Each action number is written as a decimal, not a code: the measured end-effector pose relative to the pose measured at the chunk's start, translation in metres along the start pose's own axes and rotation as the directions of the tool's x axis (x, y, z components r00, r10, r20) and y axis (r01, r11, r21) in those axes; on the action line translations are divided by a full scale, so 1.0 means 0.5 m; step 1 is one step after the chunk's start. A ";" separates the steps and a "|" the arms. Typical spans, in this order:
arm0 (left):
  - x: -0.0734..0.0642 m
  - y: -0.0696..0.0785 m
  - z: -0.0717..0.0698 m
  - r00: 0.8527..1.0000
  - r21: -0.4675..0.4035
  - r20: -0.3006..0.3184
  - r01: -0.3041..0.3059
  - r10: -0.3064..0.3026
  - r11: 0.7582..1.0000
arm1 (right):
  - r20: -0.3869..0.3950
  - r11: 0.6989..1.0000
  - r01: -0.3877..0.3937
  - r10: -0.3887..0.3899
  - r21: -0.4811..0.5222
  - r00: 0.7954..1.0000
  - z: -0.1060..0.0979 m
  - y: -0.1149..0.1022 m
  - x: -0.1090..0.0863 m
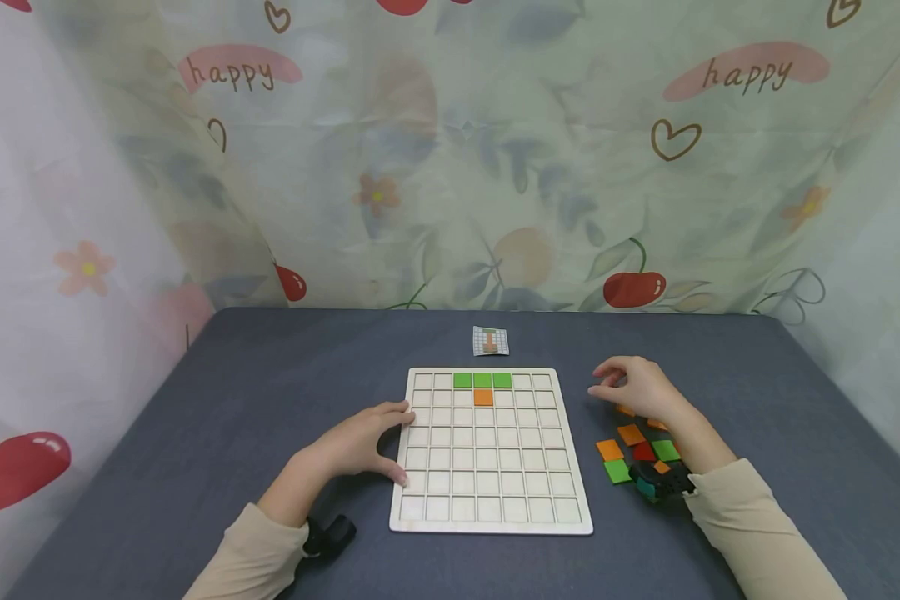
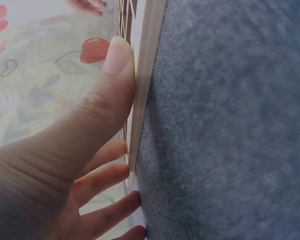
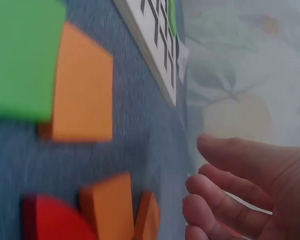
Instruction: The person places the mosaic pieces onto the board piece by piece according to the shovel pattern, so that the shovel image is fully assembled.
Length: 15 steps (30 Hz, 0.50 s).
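Note:
A white grid board [image 1: 489, 527] lies on the table, three green tiles [image 1: 482, 381] along its top row and one orange tile [image 1: 483, 397] below the middle one. My left hand [image 1: 360, 442] touches the board's left edge; in the left wrist view the thumb [image 2: 119, 60] rests against the rim and the other fingers are spread. My right hand [image 1: 637, 387] hovers right of the board by the loose tiles, and the right wrist view shows its fingers loosely bent with nothing between them. Near it lie a green tile [image 3: 22, 60], an orange tile [image 3: 85, 90] and a red tile [image 3: 55, 220].
A small pattern card [image 1: 491, 341] lies behind the board, showing a green and orange figure on a grid. Several loose tiles lie right of the board, some partly hidden under the right wrist. The dark table [image 1: 270, 367] ends at a printed curtain [image 1: 465, 167].

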<state>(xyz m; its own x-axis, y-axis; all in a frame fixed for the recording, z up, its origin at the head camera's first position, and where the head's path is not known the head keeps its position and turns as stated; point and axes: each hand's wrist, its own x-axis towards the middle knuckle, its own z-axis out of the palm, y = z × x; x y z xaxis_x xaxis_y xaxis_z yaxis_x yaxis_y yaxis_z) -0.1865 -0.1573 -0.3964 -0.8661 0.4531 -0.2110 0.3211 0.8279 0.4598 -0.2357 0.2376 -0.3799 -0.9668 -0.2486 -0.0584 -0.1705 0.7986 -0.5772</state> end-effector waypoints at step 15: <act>-0.002 0.002 -0.003 1.000 -0.008 0.001 -0.020 0.020 1.000 | 0.045 0.993 -0.109 0.110 -0.034 0.993 -0.028 0.057 -0.030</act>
<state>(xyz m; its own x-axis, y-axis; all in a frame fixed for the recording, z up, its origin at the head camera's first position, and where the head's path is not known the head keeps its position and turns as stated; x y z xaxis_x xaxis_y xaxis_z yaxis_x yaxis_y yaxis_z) -0.1858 -0.1576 -0.3946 -0.8590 0.4702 -0.2026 0.3357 0.8160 0.4706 -0.2286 0.2717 -0.3841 -0.9703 -0.1833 -0.1581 -0.0707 0.8391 -0.5393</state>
